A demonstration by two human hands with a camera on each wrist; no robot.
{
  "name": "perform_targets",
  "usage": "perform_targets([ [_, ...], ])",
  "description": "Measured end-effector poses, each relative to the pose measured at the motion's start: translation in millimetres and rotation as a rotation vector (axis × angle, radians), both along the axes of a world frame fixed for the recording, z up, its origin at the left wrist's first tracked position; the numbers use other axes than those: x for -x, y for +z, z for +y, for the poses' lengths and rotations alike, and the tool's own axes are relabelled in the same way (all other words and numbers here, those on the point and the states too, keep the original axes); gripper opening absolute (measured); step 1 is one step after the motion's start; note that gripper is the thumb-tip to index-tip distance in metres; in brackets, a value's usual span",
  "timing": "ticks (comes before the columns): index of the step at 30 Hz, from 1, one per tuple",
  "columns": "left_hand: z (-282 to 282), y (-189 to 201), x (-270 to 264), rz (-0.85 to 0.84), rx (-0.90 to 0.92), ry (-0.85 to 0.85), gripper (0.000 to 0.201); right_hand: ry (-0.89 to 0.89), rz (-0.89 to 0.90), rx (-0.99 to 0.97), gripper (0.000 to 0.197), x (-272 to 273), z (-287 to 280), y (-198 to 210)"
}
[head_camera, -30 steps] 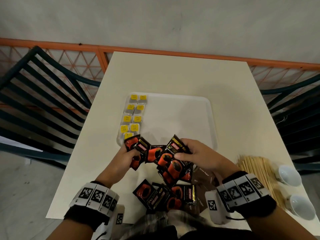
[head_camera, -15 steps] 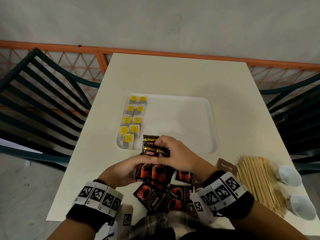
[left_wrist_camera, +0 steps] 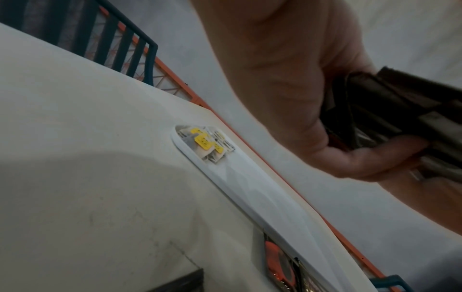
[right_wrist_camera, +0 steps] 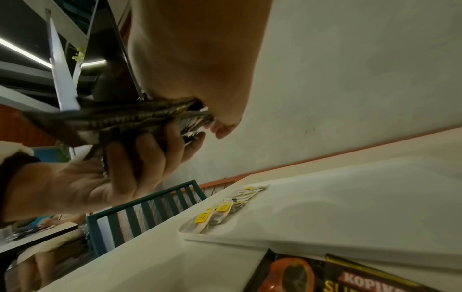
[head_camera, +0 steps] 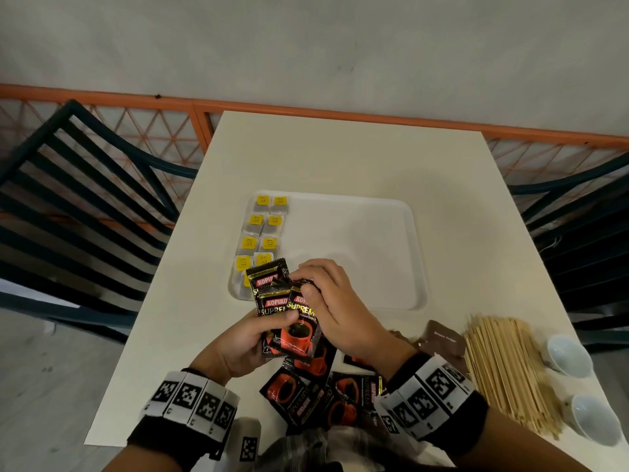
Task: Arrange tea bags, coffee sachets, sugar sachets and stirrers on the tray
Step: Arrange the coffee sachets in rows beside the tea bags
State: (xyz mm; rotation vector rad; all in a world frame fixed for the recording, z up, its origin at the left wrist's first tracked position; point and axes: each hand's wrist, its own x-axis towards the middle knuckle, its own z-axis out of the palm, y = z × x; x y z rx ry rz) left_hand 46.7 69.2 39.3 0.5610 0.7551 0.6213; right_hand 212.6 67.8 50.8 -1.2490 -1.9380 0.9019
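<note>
My left hand (head_camera: 252, 338) grips a stack of black-and-red coffee sachets (head_camera: 289, 321) above the table's near side, thumb across the front. My right hand (head_camera: 326, 294) pinches the top edges of the same stack. In the right wrist view the left hand's fingers (right_wrist_camera: 140, 156) curl under the coffee sachets (right_wrist_camera: 117, 118). The white tray (head_camera: 374, 301) lies beyond, with yellow-tagged tea bags (head_camera: 262, 229) in two columns along its left side. More coffee sachets (head_camera: 320, 393) lie loose on the table near me. Wooden stirrers (head_camera: 507, 369) and brown sugar sachets (head_camera: 444, 338) lie to the right.
Two small white bowls (head_camera: 578, 379) stand at the table's right edge beside the stirrers. Dark slatted chairs (head_camera: 78, 206) flank the table on both sides. An orange railing (head_camera: 306, 107) runs behind the far edge, against a grey wall.
The fanned sachets have been gathered into one upright stack. Both hands have come together on it and lifted slightly toward the tray's near edge.
</note>
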Motion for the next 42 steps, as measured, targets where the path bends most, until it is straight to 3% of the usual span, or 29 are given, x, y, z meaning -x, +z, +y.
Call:
perform_targets([
  [5,2.3,6.6,-5.3,0.028,-0.027,0.045,0.048,-0.161,0.101,-0.135,0.051,13.9,5.3,2.4],
  [8,3.6,11.6,-4.7,0.093,-0.052,0.003,0.031,-0.202,0.069,-0.208,0.048,21.6,11.1,1.9],
  [12,5.0,13.1,0.1,0.185,-0.083,-0.035,0.040,-0.129,-0.009,-0.201,0.050,23.1,17.3,7.5],
  [14,5.5,12.2,2.0,0.202,-0.085,-0.026,0.039,0.040,-0.071,-0.196,0.065,20.5,20.4,16.7],
  [17,7.6,11.3,1.9,0.193,-0.062,-0.014,0.033,0.355,-0.294,-0.084,0.114,20.7,25.6,25.6],
  [20,9.9,11.6,1.9,0.201,-0.027,-0.029,0.032,0.467,-0.506,-0.079,0.130,22.2,29.3,22.5],
  [24,12.4,8.0,3.8,0.176,0.014,0.010,0.032,0.412,-0.556,-0.111,0.119,26.9,30.7,16.3],
  [29,17.6,8.3,3.8,0.131,0.027,0.042,0.033,0.365,-0.427,-0.028,0.098,29.9,30.5,10.8],
  [35,22.3,6.7,-0.3,0.168,0.013,0.065,0.027,0.308,-0.440,-0.049,0.102,30.8,30.7,4.5],
  [38,25.1,6.0,0.6,0.129,0.042,0.098,0.037,0.286,-0.425,0.000,0.094,31.6,35.6,7.0],
  [42,33.2,-2.2,7.4,-0.097,0.170,0.213,0.058,0.298,-0.360,0.107,0.092,24.6,45.1,11.6],
])
